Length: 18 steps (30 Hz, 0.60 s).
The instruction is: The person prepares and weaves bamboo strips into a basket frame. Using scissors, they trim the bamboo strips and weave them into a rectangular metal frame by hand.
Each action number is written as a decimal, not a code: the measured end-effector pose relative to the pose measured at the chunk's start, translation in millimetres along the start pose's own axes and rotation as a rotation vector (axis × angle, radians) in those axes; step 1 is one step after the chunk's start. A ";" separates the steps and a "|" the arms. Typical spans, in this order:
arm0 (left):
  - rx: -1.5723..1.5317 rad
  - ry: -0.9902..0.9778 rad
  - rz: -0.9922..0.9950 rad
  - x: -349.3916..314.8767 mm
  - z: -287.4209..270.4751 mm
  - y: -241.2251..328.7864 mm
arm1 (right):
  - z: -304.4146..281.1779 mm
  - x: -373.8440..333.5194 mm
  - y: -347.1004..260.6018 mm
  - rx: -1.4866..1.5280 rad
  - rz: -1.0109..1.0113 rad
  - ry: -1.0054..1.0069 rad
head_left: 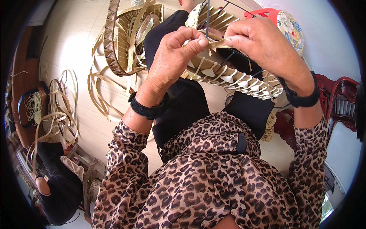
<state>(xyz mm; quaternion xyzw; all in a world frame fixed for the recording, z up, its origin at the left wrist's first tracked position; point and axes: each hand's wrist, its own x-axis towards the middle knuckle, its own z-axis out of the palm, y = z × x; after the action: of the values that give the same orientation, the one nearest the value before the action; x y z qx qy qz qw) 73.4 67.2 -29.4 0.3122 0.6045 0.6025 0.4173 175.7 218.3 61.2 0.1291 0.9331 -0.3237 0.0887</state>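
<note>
Over my lap lies a partly woven basket (223,76) with a black wire frame and a rim wrapped in pale cord. My left hand (177,51) pinches a flat tan weaving strip (218,44) between thumb and finger, close to an upright frame wire. On the other side of that wire, my right hand (253,40) has its fingers curled, with thumb and forefinger closed on the same strip. The hands and the rim partly hide the basket's inside.
At the far left of my legs stands another woven basket (110,42) filled with loose strips. More strips (61,107) trail over the floor. Beyond my right hand is a red stool (265,13) with a patterned seat. A person in black (63,191) sits at the lower left.
</note>
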 end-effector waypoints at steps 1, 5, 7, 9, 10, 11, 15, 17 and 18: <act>0.000 0.001 -0.002 -0.5 0.1 0.2 | -1.9 3.3 -2.5 0.018 0.005 -0.027; -0.087 0.020 0.014 -1.7 2.5 1.8 | -7.8 9.7 -6.6 0.066 0.032 -0.099; -0.149 0.011 0.015 -0.8 4.1 2.4 | -10.6 12.8 -2.5 0.081 -0.016 -0.128; -0.176 0.023 -0.018 -1.8 1.9 2.5 | -9.8 15.6 -2.5 0.094 -0.049 -0.151; -0.176 0.026 -0.020 -1.4 1.8 2.6 | -9.5 14.8 -4.9 0.093 -0.034 -0.138; -0.187 0.025 -0.028 -1.2 2.4 3.8 | -9.7 12.2 -8.9 0.092 -0.017 -0.122; -0.208 0.034 -0.064 -0.7 3.3 4.3 | -10.9 6.3 -14.2 0.086 0.035 -0.072; -0.224 0.033 -0.065 0.1 2.0 3.0 | -11.5 8.2 -9.3 0.054 -0.022 -0.113; -0.241 0.033 -0.066 0.5 1.3 2.8 | -10.8 5.0 -12.9 0.055 -0.022 -0.111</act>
<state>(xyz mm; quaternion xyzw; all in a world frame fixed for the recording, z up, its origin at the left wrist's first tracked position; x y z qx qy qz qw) 74.0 68.5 -26.6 0.2296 0.5444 0.6617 0.4616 166.2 216.2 75.8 0.1031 0.9188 -0.3570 0.1334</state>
